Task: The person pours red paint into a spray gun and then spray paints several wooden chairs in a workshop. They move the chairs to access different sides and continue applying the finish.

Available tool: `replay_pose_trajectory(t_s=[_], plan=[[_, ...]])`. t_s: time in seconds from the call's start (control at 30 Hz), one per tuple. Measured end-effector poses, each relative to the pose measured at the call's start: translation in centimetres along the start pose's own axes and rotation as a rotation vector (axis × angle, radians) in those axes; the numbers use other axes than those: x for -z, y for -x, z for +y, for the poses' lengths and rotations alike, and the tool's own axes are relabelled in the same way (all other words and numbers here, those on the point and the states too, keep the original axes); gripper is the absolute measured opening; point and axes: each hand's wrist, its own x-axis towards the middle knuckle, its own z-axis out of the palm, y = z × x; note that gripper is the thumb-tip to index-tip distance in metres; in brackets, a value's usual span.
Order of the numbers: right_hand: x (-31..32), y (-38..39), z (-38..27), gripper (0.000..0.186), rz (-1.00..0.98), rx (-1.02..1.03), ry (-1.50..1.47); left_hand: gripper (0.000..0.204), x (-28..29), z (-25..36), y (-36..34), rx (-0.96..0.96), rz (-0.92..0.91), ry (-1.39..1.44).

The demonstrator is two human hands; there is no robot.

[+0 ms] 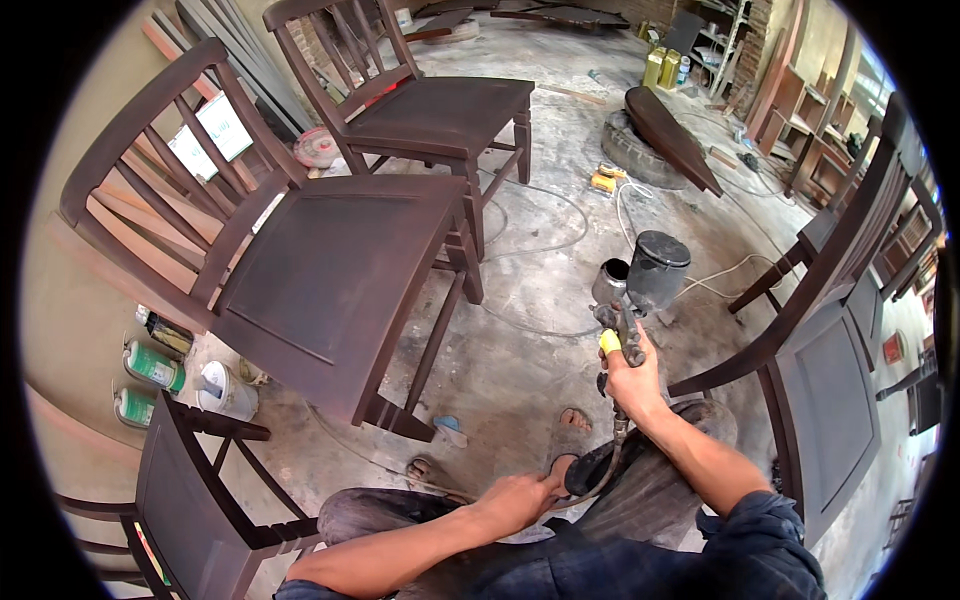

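Note:
My right hand [634,375] is closed round the handle of a dark spray gun [622,325], held over the floor ahead of my knees. An open metal cup [610,282] shows at the gun's far end, right beside a dark paint bucket [660,268]. Something bright yellow sits on the gun by my fingers. From the handle an air hose [617,440] curves down toward my lap. Between my knees, my left hand [517,502] is closed next to this hose. Its fingertips are partly hidden, and what they hold I cannot make out.
Dark brown chairs stand around me: a near-left chair [335,270], one behind it [440,115], a lower-left one [190,500] and another at right [825,400]. Hose loops cross the floor [530,365]. Beyond, a dark wooden panel [665,130] rests on a tyre [640,150].

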Motion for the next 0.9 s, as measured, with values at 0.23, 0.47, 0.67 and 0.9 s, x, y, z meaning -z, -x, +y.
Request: replay_pose_trajectory(t_s=[0.23, 0.47, 0.67, 0.9], plan=[[-0.5, 0.6, 1.3, 0.052, -0.008, -0.048, -0.064, 0.023, 3.6, 2.2, -1.4, -0.032, 0.283, 0.227], [-2.6, 1.4, -0.9, 0.047, -0.06, -0.057, -0.093, 0.034, 3.5, 0.2, -7.3, 0.22, 0.258, 0.93], [-2.1, 2.8, -2.0, 0.046, -0.083, -0.042, -0.09, 0.033, -1.3, -2.4, -10.1, 0.273, 0.051, 1.347], [-3.5, 4.4, -5.0, 0.058, -0.138, -0.101, -0.155, 0.028, -1.1, -1.8, -8.1, 0.156, -0.019, 1.654]])
